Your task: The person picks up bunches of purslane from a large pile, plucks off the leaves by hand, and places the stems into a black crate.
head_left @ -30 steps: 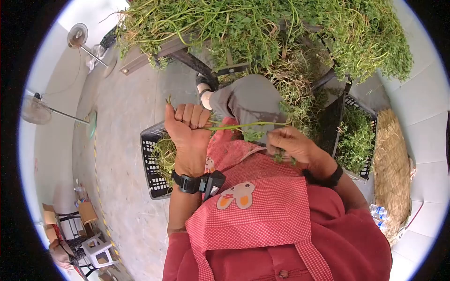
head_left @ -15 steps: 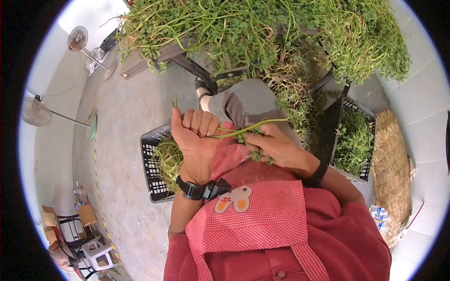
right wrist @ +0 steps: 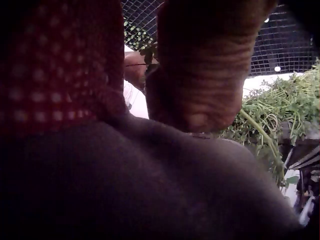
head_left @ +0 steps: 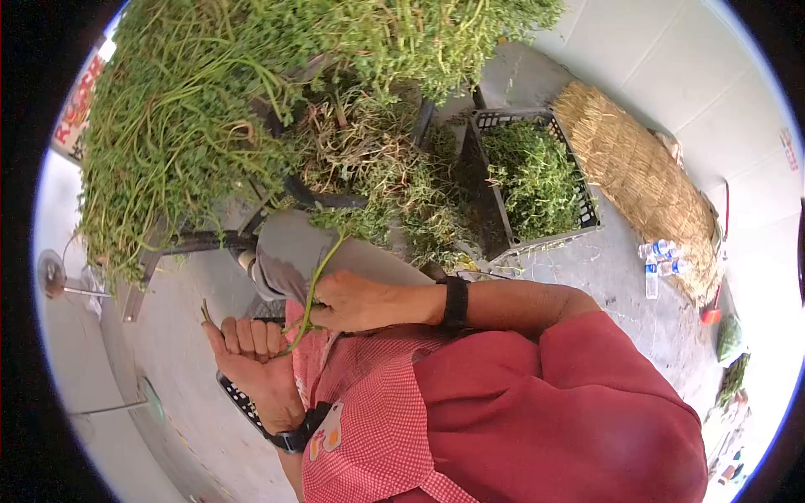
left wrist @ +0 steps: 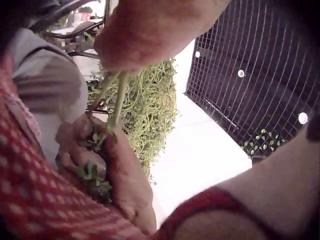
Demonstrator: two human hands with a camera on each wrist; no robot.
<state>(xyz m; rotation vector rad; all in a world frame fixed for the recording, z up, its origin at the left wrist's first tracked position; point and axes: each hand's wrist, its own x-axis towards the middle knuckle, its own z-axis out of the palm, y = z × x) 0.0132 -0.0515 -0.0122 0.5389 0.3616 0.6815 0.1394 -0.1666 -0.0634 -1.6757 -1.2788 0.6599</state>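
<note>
In the head view the left hand (head_left: 258, 365) is curled round green stems, whose cut ends poke out by its thumb. A long green stem (head_left: 314, 281) runs from there up past the right hand (head_left: 352, 303), whose fingers pinch it and some leaves over the lap. In the left wrist view, stems (left wrist: 120, 95) span the gap between the left hand (left wrist: 155, 32) above and the right hand (left wrist: 117, 170) below, with small leaves (left wrist: 91, 172) at the right fingers. The right wrist view shows the right hand (right wrist: 202, 70) dark and close, a stem (right wrist: 260, 131) sticking out beyond it.
A large heap of greens (head_left: 193, 126) covers a raised surface ahead. Drier stalks (head_left: 360, 151) lie beneath it. A black crate (head_left: 503, 239) of greens stands to the right, beside a straw roll (head_left: 641, 189) and plastic bottles (head_left: 652, 277). Another crate (head_left: 239, 402) is partly hidden behind the left hand.
The head view has swung to the right, so the heap and crate appear farther left. The right hand has come nearer the left and holds the stem, which now stands more upright in view.
</note>
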